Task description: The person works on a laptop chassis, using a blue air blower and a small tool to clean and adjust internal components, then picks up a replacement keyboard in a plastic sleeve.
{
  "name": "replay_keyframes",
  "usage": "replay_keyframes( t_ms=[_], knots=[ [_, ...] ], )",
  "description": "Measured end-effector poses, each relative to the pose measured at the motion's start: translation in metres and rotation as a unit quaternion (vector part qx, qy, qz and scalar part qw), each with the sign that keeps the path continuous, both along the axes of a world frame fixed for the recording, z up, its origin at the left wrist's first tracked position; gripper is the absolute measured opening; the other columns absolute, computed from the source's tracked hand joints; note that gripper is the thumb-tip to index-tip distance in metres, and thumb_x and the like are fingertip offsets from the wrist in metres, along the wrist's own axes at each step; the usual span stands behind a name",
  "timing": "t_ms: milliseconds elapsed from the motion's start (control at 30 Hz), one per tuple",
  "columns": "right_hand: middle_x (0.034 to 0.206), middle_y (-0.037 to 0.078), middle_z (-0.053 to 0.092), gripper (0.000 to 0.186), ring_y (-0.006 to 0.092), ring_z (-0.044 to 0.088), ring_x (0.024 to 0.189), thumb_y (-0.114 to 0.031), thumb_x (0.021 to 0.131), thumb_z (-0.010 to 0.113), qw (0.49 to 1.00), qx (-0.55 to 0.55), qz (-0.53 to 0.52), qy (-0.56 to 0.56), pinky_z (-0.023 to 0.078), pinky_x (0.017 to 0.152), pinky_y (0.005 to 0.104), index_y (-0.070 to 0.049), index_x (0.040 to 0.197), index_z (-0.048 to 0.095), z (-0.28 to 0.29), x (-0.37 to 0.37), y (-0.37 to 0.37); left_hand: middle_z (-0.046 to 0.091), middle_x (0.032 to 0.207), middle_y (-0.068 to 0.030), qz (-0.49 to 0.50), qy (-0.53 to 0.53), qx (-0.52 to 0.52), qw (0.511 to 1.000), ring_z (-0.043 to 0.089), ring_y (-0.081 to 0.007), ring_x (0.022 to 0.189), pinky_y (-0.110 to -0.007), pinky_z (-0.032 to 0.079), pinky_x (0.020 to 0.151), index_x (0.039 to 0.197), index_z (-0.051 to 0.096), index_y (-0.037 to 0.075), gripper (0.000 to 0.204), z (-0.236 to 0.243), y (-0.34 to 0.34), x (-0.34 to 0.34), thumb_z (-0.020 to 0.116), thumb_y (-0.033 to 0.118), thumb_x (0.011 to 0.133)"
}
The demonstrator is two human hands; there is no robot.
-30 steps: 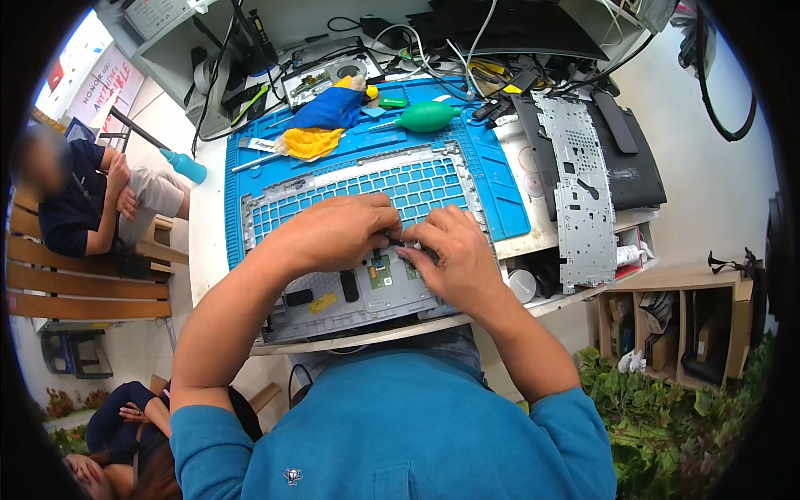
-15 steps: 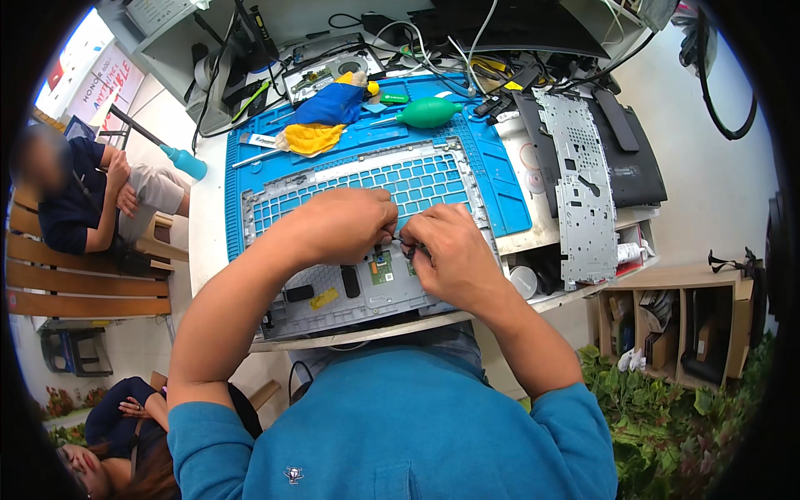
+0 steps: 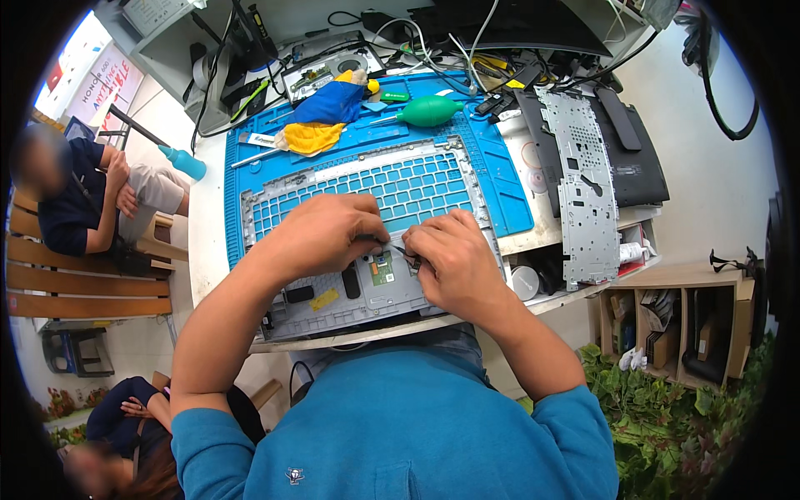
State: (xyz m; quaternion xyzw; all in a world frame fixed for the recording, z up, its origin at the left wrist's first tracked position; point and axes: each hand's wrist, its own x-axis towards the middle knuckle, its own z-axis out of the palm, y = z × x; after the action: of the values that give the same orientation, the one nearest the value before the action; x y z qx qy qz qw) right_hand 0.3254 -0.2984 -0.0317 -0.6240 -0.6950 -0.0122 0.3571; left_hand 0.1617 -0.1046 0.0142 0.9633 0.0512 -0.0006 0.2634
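Head view: on the surface [image 3: 206,237], a blue mat [image 3: 510,208] was spread, likely as padding; a laptop frame [image 3: 367,310] was laid partly over it. Whether the left hand [image 3: 335,227] gripped anything couldn't be told; by the right hand [image 3: 454,258], a dark sliver [image 3: 408,256] was pinched, seemingly for control.

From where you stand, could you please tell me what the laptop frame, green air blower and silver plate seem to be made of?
Laptop frame: matte grey, probably moulded plastic, given its dull surface and fine lattice; coated metal is possible. Green air blower: likely rubber, smooth, with a soft highlight on its bulb. Silver plate: apparently sheet metal, satin, with many holes.
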Motion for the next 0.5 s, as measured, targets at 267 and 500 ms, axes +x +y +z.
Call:
replay_keyframes(
  t_ms=[267, 500],
  knots=[
    [0.098, 0.010, 0.073, 0.017, 0.0291, 0.072, 0.099, -0.004, 0.085, 0.076, 1.000, 0.004, 0.001, 0.007, 0.050, 0.098, 0.0477, -0.004, 0.101, 0.071, 0.006, -0.004, -0.005, 0.076, 0.101, -0.0079, 0.069, 0.034, -0.028, 0.997, 0.075, -0.0319, 0.093, -0.043, 0.059, 0.083, 0.100, 0.084, 0.010, 0.018, -0.002, -0.007, -0.008, 0.091, 0.018, 0.085],
    [0.103, 0.011, 0.075, 0.016, 0.0281, 0.074, 0.106, -0.003, 0.087, 0.076, 1.000, 0.010, 0.017, -0.023, 0.051, 0.114, 0.0519, -0.002, 0.103, 0.075, -0.008, 0.003, -0.012, 0.073, 0.118, -0.0082, -0.011, -0.058, 0.056, 0.997, 0.069, -0.0309, 0.102, -0.043, 0.059, 0.088, 0.127, 0.082, 0.016, 0.040, -0.009, -0.014, -0.039, 0.089, 0.023, 0.088]
  ],
)
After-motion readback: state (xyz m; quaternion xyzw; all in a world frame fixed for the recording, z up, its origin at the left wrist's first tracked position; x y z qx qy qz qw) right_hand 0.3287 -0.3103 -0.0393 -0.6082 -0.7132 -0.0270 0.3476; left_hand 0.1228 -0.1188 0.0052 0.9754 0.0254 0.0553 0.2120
